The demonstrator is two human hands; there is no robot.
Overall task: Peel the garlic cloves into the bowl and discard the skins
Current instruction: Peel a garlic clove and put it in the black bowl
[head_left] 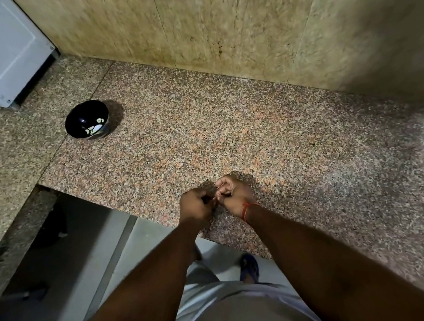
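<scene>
Over the granite counter's [255, 135] near edge, the left hand [196, 206] and right hand [235, 193] meet, fingers curled, apparently pinching a small garlic clove [217, 195] between them. The black bowl [86, 120], holding peeled cloves [95, 128], sits well apart at far left.

Bowl [87, 123] far left on counter [255, 135], cloves [95, 128] in it, hands [216, 199] together at near edge.

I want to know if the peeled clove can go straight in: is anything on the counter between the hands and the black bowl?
Nothing visible. Both hands, left and right, work together at the counter's near edge on something too small to make out. The black bowl sits ahead to the left, with only bare counter between.
</scene>
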